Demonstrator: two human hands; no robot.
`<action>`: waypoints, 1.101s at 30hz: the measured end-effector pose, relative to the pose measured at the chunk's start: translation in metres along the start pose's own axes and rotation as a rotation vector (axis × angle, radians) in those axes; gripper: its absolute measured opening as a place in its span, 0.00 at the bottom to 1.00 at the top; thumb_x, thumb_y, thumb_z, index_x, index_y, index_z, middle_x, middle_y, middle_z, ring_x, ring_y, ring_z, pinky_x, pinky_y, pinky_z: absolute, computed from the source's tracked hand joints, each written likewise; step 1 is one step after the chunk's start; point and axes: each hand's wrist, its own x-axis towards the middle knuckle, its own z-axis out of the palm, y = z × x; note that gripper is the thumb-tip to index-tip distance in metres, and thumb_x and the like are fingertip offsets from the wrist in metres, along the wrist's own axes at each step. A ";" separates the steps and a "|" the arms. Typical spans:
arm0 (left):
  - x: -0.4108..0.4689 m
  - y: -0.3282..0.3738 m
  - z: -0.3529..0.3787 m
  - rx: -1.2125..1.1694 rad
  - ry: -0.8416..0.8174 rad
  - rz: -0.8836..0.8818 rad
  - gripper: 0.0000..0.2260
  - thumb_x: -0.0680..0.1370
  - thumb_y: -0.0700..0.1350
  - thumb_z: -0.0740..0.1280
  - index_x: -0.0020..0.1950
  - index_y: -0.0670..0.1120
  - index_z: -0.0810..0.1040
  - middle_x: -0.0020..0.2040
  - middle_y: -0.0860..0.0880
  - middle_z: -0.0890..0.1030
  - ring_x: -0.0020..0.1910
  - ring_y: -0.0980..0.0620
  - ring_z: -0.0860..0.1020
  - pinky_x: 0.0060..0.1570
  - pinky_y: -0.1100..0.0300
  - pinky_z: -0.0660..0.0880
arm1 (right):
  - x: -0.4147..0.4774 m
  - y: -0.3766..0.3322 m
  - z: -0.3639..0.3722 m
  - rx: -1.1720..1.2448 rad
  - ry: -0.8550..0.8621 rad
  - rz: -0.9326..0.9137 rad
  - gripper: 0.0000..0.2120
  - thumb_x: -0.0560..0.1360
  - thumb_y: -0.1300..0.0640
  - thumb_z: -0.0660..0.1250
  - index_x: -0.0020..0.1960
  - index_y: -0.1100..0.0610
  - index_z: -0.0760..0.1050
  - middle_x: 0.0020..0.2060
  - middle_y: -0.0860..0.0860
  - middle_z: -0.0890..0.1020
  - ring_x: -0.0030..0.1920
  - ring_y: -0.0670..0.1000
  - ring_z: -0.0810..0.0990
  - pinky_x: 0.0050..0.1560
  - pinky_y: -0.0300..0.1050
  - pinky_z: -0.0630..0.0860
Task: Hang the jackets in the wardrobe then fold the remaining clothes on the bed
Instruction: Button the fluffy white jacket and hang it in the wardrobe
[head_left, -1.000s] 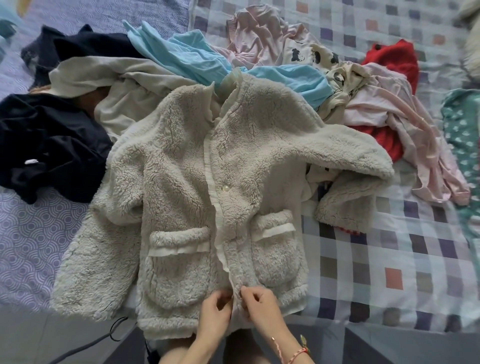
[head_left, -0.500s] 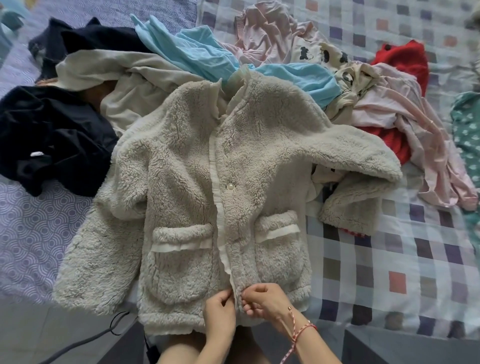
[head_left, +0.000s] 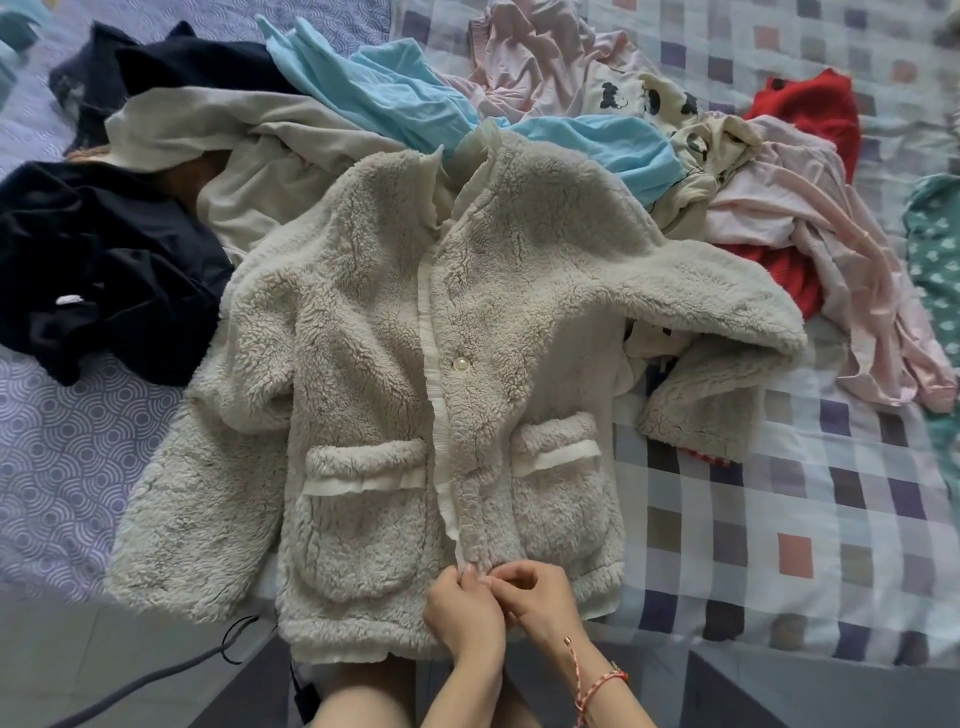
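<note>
Pinching the bottom front edges of the cream fleece jacket (head_left: 363, 364), spread front-up at the near edge of the bed (head_left: 779, 519), between curled fingers of left hand (head_left: 462, 616) and right hand (head_left: 543, 597); probably soft, bulky, light, limp, so best lifted by both shoulders.

- Grey floor (head_left: 67, 654) at the lower left.
- Thin black cable (head_left: 227, 636) looped on the floor, beside a thicker grey cord (head_left: 156, 682) that runs off toward the bottom left corner.
- Red braided bracelet (head_left: 597, 688) round a wrist at the bottom edge.
- Teal thing (head_left: 13, 26) at the top left corner, cut off; cannot tell what it is.
</note>
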 end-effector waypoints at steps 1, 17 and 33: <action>0.000 -0.001 0.002 0.005 0.005 -0.014 0.10 0.77 0.37 0.64 0.37 0.34 0.78 0.43 0.32 0.80 0.46 0.36 0.77 0.43 0.52 0.66 | 0.000 0.000 0.000 -0.025 0.007 -0.015 0.10 0.72 0.70 0.68 0.34 0.61 0.77 0.21 0.46 0.77 0.21 0.40 0.74 0.21 0.33 0.69; 0.023 -0.009 -0.016 0.046 -0.264 0.164 0.12 0.75 0.47 0.68 0.34 0.47 0.71 0.35 0.47 0.77 0.40 0.46 0.76 0.42 0.56 0.69 | 0.009 0.005 0.003 -0.558 0.146 -0.285 0.16 0.71 0.60 0.67 0.27 0.47 0.69 0.22 0.46 0.74 0.26 0.41 0.74 0.32 0.31 0.68; 0.037 -0.017 -0.022 -0.098 -0.493 0.134 0.09 0.73 0.30 0.66 0.43 0.44 0.76 0.40 0.48 0.80 0.43 0.48 0.79 0.38 0.70 0.74 | -0.007 -0.006 -0.006 0.458 0.013 0.189 0.07 0.75 0.72 0.60 0.39 0.67 0.74 0.23 0.53 0.73 0.20 0.45 0.70 0.19 0.36 0.69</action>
